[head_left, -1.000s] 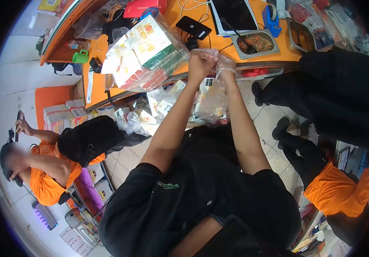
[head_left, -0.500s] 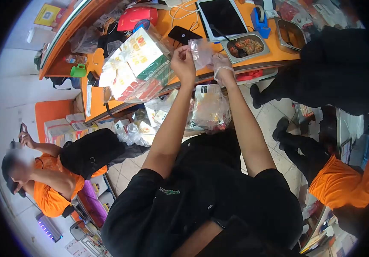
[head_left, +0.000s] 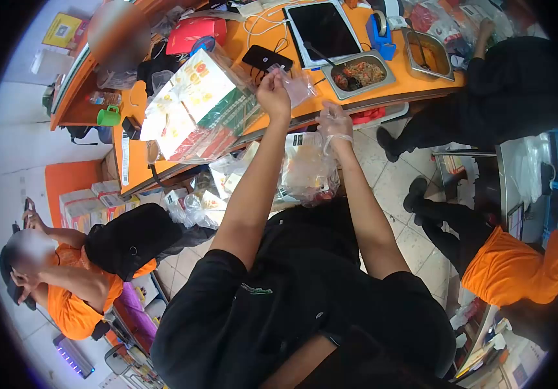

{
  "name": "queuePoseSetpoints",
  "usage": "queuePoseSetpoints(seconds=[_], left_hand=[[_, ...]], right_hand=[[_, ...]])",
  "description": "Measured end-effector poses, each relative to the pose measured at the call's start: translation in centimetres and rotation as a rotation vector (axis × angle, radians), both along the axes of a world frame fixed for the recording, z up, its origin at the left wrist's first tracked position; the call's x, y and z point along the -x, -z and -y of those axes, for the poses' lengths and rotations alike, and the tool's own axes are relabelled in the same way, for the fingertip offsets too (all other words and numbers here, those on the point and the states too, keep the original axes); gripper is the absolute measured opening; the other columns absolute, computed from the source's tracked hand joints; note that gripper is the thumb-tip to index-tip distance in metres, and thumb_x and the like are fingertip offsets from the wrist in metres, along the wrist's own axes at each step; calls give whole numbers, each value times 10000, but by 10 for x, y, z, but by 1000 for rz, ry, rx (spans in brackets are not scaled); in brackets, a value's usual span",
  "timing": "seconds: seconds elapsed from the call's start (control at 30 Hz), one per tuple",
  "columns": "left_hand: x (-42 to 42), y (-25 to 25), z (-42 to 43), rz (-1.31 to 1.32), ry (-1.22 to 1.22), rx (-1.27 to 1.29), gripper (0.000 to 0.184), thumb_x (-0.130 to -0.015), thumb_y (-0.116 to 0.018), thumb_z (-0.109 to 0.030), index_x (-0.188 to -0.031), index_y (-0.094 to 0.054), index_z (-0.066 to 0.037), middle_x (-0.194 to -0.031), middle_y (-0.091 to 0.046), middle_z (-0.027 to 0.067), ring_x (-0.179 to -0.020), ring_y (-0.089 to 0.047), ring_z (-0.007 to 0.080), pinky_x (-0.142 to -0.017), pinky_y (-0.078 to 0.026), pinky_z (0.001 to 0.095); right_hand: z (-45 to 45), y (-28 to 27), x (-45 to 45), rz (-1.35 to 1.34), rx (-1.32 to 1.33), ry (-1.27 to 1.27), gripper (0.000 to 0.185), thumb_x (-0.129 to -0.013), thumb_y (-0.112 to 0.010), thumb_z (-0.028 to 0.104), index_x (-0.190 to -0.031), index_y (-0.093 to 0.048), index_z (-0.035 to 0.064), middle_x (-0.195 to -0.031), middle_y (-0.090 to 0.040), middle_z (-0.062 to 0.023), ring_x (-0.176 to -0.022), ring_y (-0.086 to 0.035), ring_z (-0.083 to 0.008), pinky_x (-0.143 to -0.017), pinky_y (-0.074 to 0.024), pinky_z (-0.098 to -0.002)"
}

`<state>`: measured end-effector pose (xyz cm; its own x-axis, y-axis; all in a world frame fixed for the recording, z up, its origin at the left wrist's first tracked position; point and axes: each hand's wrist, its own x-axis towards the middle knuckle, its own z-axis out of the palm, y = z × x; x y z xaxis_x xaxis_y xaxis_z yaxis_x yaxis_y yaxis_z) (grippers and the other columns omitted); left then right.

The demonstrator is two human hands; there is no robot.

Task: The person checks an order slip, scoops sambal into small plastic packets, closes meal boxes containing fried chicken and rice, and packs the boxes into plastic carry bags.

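My left hand (head_left: pixel 274 96) is closed in a pinch on a thin clear plastic glove (head_left: pixel 302 89). The plastic hangs loosely to the right of my fingers, over the front of the orange counter, and its full shape is hard to make out. A see-through disposable glove covers my right hand (head_left: pixel 335 123), which is just off the counter edge. Its fingers are slightly bent and apart, with nothing visible in them. Beyond my right hand stands a metal tray (head_left: pixel 388 79) of chopped food with a dark spoon (head_left: pixel 322 54). A plastic-wrapped stack of printed boxes (head_left: pixel 195 110) lies left of my left hand.
A black phone (head_left: pixel 267 58), a tablet (head_left: pixel 324 32), a blue tape dispenser (head_left: pixel 380 42) and a second metal tray (head_left: pixel 444 73) rest on the counter (head_left: pixel 305 117). Bagged boxes (head_left: pixel 305 162) are below its edge. Other people stand at left and right.
My right hand has let go of the plastic and moved down, away from it. My left hand still holds it. The whole view has shifted slightly.
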<state>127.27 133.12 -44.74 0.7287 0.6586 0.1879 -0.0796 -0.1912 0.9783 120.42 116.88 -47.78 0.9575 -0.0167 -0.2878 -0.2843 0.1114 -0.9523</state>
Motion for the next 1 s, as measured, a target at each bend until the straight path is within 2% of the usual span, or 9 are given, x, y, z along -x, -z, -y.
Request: queuePoseSetpoints(seconds=[0.03, 0.13, 0.27, 0.37, 0.47, 0.6, 0.8, 0.9, 1.0], left_hand=[[-2, 12, -2, 70, -25, -206, 150, -906, -690, -1, -1057, -685, 5, -868, -698, 77, -731, -658, 123, -684, -551, 284], [12, -27, 8, 191, 53, -165, 177, -880, -689, 43, -1054, -679, 8, -819, -705, 87, -727, -652, 113, -743, -527, 276], [52, -60, 22, 43, 173, -34, 173, -898, -695, 52, -1068, -667, 42, -908, -731, 92, -860, -679, 115, -791, -533, 254], [84, -68, 17, -87, 338, -99, 139, -901, -717, 16, -1030, -676, 49, -931, -739, 98, -861, -687, 122, -795, -538, 254], [114, -91, 26, -82, 415, 287, 119, -903, -731, -8, -1002, -696, 49, -949, -745, 97, -873, -695, 128, -801, -544, 254], [133, -104, 20, -192, 513, 419, 116, -896, -750, -26, -988, -719, 38, -947, -746, 88, -867, -688, 113, -801, -542, 250], [155, -113, 35, -191, 550, 289, 142, -849, -816, -81, -917, -750, 25, -945, -750, 68, -860, -662, 94, -770, -524, 241], [165, -112, 44, -222, 593, 115, 137, -846, -814, -89, -916, -759, 15, -921, -753, 55, -856, -661, 90, -792, -523, 248], [172, -115, 61, -252, 664, 16, 123, -860, -791, -93, -904, -748, 14, -876, -745, 47, -808, -643, 75, -757, -514, 243]], right_hand=[[1, -4, 0, 1, -10, 21, 319, -943, -660, 101, -1252, -655, 23, -1029, -684, -65, -738, -636, -95, -615, -542, -244], [3, -6, -2, 51, 16, 46, 245, -961, -659, 125, -1178, -698, 17, -957, -697, -44, -676, -608, -82, -580, -501, -227], [6, -36, -2, 138, -58, 59, 170, -953, -671, 133, -1036, -734, 0, -845, -699, -51, -658, -612, -93, -589, -496, -263], [11, -82, 9, 349, -54, -16, 181, -944, -678, 117, -1061, -731, -11, -888, -724, -61, -726, -627, -97, -646, -508, -273], [17, -119, 19, 474, 141, -190, 186, -903, -733, 109, -1057, -739, 6, -950, -746, -89, -780, -656, -135, -710, -534, -291], [21, -101, 27, 626, 157, -307, 265, -826, -813, 104, -1075, -735, 57, -1001, -746, -85, -777, -694, -164, -676, -545, -314], [47, -128, 46, 848, 490, -326, 306, -783, -739, 0, -1078, -737, 83, -929, -735, -125, -750, -711, -312, -657, -563, -377], [66, -132, 51, 883, 436, -351, 232, -781, -740, 18, -1007, -748, 70, -883, -734, -131, -767, -718, -314, -664, -562, -395], [95, -140, 59, 859, 478, -421, 200, -820, -722, -18, -1018, -728, 11, -868, -723, -107, -705, -664, -194, -645, -519, -297]])
